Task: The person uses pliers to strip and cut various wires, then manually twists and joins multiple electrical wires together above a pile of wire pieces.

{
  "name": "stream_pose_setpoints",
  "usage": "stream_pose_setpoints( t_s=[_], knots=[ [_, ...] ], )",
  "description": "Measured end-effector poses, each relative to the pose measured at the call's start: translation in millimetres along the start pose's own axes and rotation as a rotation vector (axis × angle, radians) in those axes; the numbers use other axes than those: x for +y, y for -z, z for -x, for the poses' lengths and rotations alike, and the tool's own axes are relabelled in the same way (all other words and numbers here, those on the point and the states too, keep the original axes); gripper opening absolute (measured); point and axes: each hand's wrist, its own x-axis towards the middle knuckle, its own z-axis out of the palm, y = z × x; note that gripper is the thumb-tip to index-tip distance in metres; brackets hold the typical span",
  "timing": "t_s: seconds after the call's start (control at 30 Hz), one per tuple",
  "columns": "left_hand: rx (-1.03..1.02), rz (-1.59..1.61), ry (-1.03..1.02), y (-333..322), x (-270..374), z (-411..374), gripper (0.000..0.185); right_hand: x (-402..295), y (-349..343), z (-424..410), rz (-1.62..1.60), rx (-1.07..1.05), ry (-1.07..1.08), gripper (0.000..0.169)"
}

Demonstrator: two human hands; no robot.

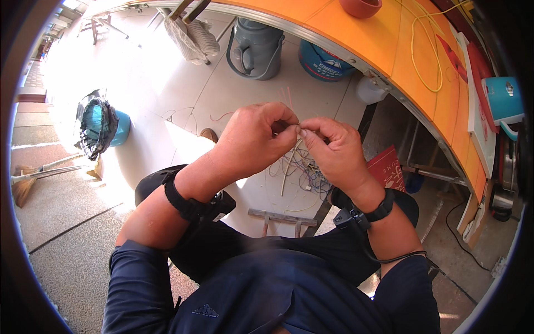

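My left hand [258, 137] and my right hand [336, 148] meet fingertip to fingertip above the floor, between my knees. Both pinch thumb against forefinger on something very small, mostly hidden by the fingertips. Thin pink wires [287, 97] stick up just behind the left hand's fingers. Below the hands, a loose tangle of thin coloured wires [311, 169] lies on the tiles. A pale, thicker wire [288, 173] runs down beneath the fingertips; whether it hangs from them or lies on the floor, I cannot tell.
An orange table [375, 46] curves along the right, bearing a yellow wire [438, 79] and a reddish bowl [361, 6]. Beneath its edge stand a grey lidded jug [258, 50] and a blue bucket [321, 62]. A lined bin [121, 127] and a broom [27, 188] are leftward.
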Motion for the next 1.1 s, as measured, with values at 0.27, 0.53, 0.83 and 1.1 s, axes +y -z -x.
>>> stream_pose_setpoints(
  t_s=[0.27,0.53,0.83,1.1],
  knots=[
    [0.037,-0.129,-0.098,1,-1,-1,0.008,0,-2,0,0.083,0.011,0.047,0.008],
    [0.045,-0.154,-0.123,4,-3,-3,0.005,-3,-3,-3,0.096,0.020,0.098,0.007],
    [0.149,-0.107,0.024,29,-20,-20,0.010,-11,2,3,0.088,-0.075,0.035,0.008],
    [0.095,-0.626,-0.095,42,-18,-17,0.011,-7,8,1,0.040,-0.073,-0.079,0.011]
  ],
)
